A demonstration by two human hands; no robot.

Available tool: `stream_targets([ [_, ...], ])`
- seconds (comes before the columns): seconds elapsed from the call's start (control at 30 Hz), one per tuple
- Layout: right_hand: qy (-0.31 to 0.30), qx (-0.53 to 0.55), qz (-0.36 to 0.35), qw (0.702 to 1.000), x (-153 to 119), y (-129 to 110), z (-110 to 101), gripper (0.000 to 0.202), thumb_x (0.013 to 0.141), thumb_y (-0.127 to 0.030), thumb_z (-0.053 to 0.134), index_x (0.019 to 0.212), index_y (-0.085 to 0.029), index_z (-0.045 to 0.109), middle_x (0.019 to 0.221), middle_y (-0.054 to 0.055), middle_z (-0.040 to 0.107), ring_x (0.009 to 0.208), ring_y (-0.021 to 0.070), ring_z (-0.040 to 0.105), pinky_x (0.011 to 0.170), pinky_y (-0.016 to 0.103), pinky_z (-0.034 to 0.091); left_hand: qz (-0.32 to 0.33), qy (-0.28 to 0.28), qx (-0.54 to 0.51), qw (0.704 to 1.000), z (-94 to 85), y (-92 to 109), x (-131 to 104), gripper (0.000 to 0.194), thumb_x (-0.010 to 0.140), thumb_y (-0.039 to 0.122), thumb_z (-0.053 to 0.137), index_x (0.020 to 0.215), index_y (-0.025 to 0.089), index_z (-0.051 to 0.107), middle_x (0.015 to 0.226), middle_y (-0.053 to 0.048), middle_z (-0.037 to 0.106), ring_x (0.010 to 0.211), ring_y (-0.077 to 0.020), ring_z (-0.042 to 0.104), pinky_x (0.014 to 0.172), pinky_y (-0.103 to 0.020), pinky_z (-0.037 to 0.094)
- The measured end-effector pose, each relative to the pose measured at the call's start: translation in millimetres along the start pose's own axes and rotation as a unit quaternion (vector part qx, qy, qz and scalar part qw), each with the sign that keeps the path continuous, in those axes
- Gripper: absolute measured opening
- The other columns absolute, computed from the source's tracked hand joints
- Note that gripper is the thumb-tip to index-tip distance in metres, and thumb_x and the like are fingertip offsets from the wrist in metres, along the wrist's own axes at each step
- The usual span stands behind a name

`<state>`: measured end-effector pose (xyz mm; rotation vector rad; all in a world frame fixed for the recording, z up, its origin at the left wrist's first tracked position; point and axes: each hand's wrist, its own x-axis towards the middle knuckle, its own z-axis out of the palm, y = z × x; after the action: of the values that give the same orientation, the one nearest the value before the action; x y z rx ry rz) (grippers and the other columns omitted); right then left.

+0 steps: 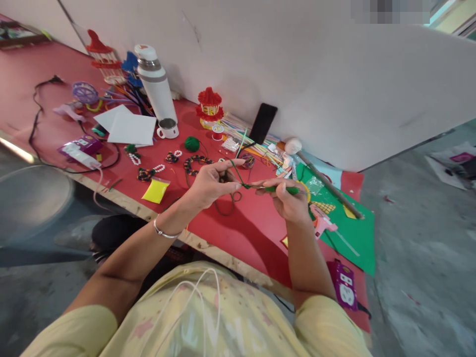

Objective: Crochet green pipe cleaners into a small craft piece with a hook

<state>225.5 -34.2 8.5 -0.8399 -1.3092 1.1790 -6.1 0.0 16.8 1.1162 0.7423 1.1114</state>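
My right hand (290, 199) is closed round the green handle of a crochet hook (282, 189), whose thin metal shaft points left. Green yarn (241, 179) is looped at the tip of the hook. My left hand (210, 184) pinches the yarn, with a strand stretched over its raised index finger. Loose green yarn curls on the red table (238, 233) below the hands. Behind them sits a green yarn ball (192, 144). A multicoloured braided ring (193, 165) lies just beyond my left hand.
A white flask (156, 87), steel cup (168, 129) and red-roofed model (209, 106) stand at the back. A phone (264, 123) leans on the wall. At right are a stick (327, 183), a pink glue gun (323, 221) and green sheet (366, 238). A purple power strip (345, 285) lies near the edge.
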Motion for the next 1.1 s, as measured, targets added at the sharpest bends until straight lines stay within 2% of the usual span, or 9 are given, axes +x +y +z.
stream_targets([
  [0.1,-0.001,0.016,-0.005,1.0,1.1,1.7,-0.8,0.031,0.088,-0.058,0.08,0.091,-0.027,0.083,0.093,0.006,0.087,0.097,0.0291,0.084,0.083,0.047,0.072,0.026,0.002,0.019,0.999,3.2,-0.7,1.2,0.061,0.063,0.014,0.091,0.124,0.017,0.081,0.071,0.002,0.066,0.065,-0.009,0.06,0.058,-0.018,0.047],
  [0.27,-0.019,0.009,-0.049,0.999,2.7,8.1,2.3,0.026,0.092,-0.055,0.077,0.096,-0.03,0.085,0.099,0.004,0.085,0.086,0.0211,0.08,0.078,0.038,0.067,0.009,-0.013,0.005,1.0,11.0,-0.2,2.2,0.064,0.063,0.017,0.092,0.126,0.016,0.08,0.075,0.0,0.071,0.065,-0.0105,0.063,0.057,-0.02,0.047],
  [0.43,-0.004,-0.071,-0.056,0.996,0.8,14.7,2.9,0.026,0.095,-0.053,0.073,0.101,-0.03,0.085,0.099,0.004,0.081,0.086,0.0183,0.075,0.078,0.036,0.062,0.007,-0.029,-0.004,1.0,9.3,-1.3,2.3,0.067,0.064,0.02,0.096,0.129,0.017,0.079,0.088,-0.003,0.078,0.05,-0.003,0.049,0.048,-0.019,0.038],
  [0.6,-0.001,-0.099,-0.104,0.99,1.8,17.1,3.9,0.024,0.097,-0.05,0.072,0.105,-0.031,0.085,0.1,0.005,0.079,0.09,0.0202,0.074,0.08,0.038,0.061,0.026,-0.002,-0.018,1.0,12.4,-2.5,4.3,0.071,0.061,0.021,0.1,0.128,0.014,0.078,0.077,-0.002,0.078,0.062,-0.0105,0.066,0.059,-0.021,0.052],
  [0.7,0.008,-0.138,-0.187,0.972,2.7,16.6,7.9,0.022,0.097,-0.047,0.072,0.112,-0.035,0.084,0.103,0.005,0.078,0.096,0.0213,0.074,0.083,0.039,0.061,0.049,0.038,-0.027,0.998,19.4,-3.8,5.3,0.073,0.058,0.02,0.101,0.127,0.014,0.079,0.075,-0.002,0.078,0.065,-0.012,0.069,0.062,-0.021,0.054],
  [0.8,0.027,-0.208,-0.258,0.943,1.8,16.2,13.6,0.024,0.097,-0.039,0.075,0.12,-0.039,0.081,0.111,0.005,0.078,0.1,0.0213,0.073,0.085,0.04,0.061,0.053,0.074,-0.063,0.994,27.0,-8.3,4.4,0.072,0.059,0.022,0.099,0.127,0.016,0.079,0.07,0.001,0.076,0.059,-0.0095,0.065,0.06,-0.02,0.052],
  [0.97,0.061,-0.31,-0.297,0.901,-2.7,22.7,22.3,0.035,0.096,-0.028,0.076,0.127,-0.042,0.078,0.11,0.005,0.076,0.099,0.022,0.072,0.082,0.04,0.06,0.084,0.137,-0.053,0.986,36.7,-17.3,-0.1,0.072,0.063,0.016,0.095,0.133,0.018,0.077,0.069,0.004,0.073,0.058,-0.006,0.059,0.057,-0.016,0.046],
  [1.03,0.083,-0.327,-0.318,0.886,-3.1,25.2,21.9,0.034,0.095,-0.03,0.076,0.126,-0.042,0.078,0.109,0.005,0.077,0.098,0.023,0.072,0.082,0.041,0.06,0.061,0.132,-0.077,0.986,38.0,-16.9,-0.8,0.075,0.063,0.016,0.094,0.135,0.019,0.075,0.067,0.005,0.072,0.054,-0.0046,0.054,0.051,-0.015,0.04],
  [1.1,0.087,-0.315,-0.332,0.885,-1.2,25.2,18.1,0.028,0.095,-0.034,0.076,0.122,-0.041,0.079,0.106,0.005,0.078,0.097,0.0234,0.072,0.083,0.043,0.061,-0.001,0.094,-0.123,0.988,37.0,-14.6,0.1,0.078,0.063,0.021,0.095,0.138,0.018,0.074,0.065,0.005,0.07,0.046,-0.0029,0.045,0.043,-0.016,0.031],
])
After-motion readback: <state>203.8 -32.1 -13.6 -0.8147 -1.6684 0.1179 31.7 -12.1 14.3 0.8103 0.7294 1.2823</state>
